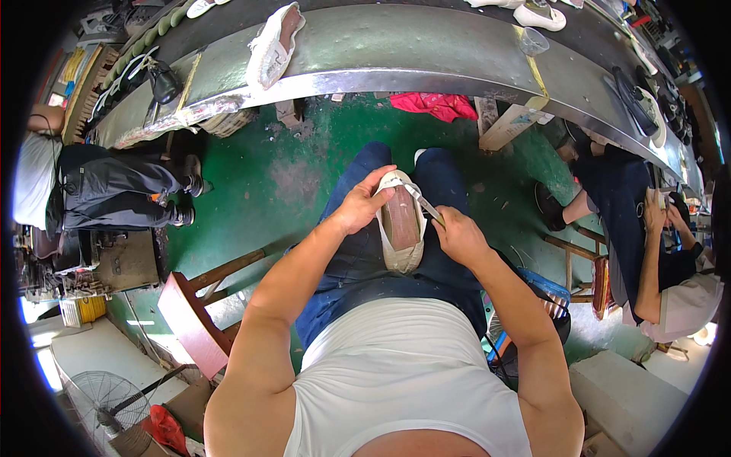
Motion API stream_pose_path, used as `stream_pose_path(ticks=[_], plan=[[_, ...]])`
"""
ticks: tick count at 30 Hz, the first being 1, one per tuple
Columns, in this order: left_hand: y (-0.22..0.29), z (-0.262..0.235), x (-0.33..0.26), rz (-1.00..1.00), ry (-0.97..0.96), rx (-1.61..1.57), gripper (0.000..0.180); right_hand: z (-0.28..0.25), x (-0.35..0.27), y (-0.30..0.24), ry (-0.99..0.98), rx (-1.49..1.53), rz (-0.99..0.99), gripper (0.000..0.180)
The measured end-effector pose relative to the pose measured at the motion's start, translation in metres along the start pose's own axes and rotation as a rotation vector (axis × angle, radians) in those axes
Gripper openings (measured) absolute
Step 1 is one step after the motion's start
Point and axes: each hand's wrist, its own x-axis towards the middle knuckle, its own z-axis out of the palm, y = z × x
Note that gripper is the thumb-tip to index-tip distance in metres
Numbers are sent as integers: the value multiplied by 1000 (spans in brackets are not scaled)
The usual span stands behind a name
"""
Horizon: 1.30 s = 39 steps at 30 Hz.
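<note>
A white shoe (401,228) lies sole-up on my lap, its brown sole facing me. My left hand (364,204) grips the shoe's toe end from the left. My right hand (457,234) holds a thin metal tool (425,204) whose tip touches the shoe's upper right edge. Both forearms come in from the lower edge over my white shirt and blue jeans.
A long grey conveyor bench (396,53) curves across the top with a white shoe (272,46) and other shoes on it. A seated person (647,251) works at the right, another (99,194) at the left. A red stool (194,320), a fan (106,396) and a red cloth (438,105) stand around on the green floor.
</note>
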Motion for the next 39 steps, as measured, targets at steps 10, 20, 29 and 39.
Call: stream_pose_path(ticks=[10,20,29,39], plan=[[24,30,-16,-56,145,-256,62,-46,-16,-62,-283,-386,143,26],[104,44,-63,721,-37,698,107,-88,-50,-33,-13,445,92,29],[111,54,-52,1066,-113,802,98,-69,-20,-42,134,743,190,29],[56,58,-70,791,-89,698,82,-27,19,-43,94,742,44,30]])
